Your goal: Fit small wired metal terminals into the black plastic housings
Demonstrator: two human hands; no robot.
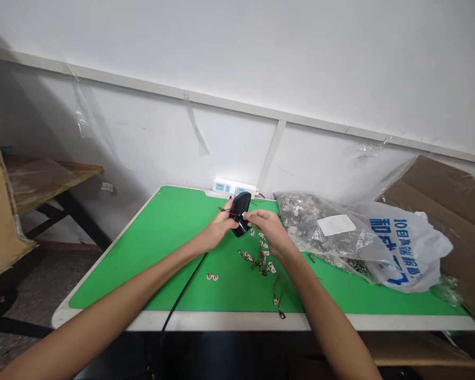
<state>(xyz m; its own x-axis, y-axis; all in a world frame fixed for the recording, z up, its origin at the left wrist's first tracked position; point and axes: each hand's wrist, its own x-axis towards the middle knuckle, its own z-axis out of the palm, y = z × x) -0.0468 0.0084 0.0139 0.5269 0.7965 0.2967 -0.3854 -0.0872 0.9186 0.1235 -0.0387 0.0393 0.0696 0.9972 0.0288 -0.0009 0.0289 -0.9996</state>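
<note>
Both my hands are raised over the green rubber mat near its far edge. My left hand grips a black plastic fin-shaped housing, its thin red and black wires running out to the left. My right hand pinches a small metal terminal at the housing's side. Below my hands lie several wired metal terminals in a loose scatter. A thick black cable runs from under my left wrist over the mat's front edge.
A clear bag of metal parts and a white printed plastic bag lie to the right. A white power strip sits behind the mat. Cardboard leans at the right, and a wooden table stands at the left.
</note>
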